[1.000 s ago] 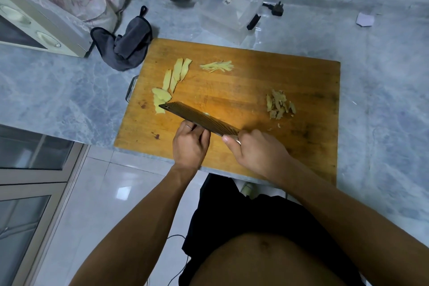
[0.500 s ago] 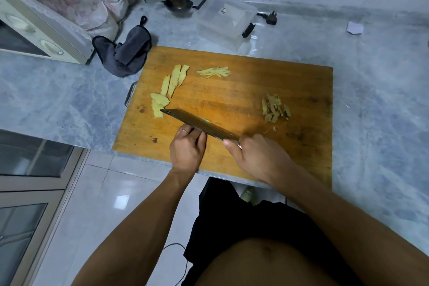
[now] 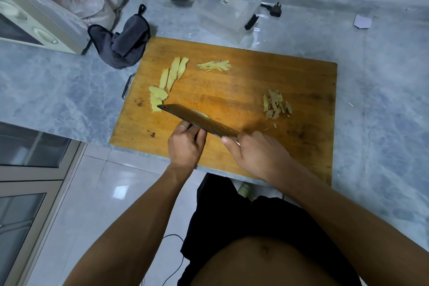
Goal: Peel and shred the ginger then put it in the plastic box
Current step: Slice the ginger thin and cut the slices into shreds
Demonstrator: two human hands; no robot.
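The right hand (image 3: 260, 155) grips the handle of a broad, dark, ridged cleaver (image 3: 197, 121). The left hand (image 3: 185, 144), fingers curled, holds down a pale piece of ginger (image 3: 202, 114) mostly hidden behind the blade. All sit on a rectangular wooden cutting board (image 3: 255, 81). Flat yellow ginger slices (image 3: 170, 79) lie left, brownish peelings (image 3: 276, 104) right, thin shreds (image 3: 214, 65) farther back. Beyond, on the marbled grey table (image 3: 383, 100), stands the clear plastic box (image 3: 228, 13) beside a crumpled dark cloth (image 3: 125, 42).
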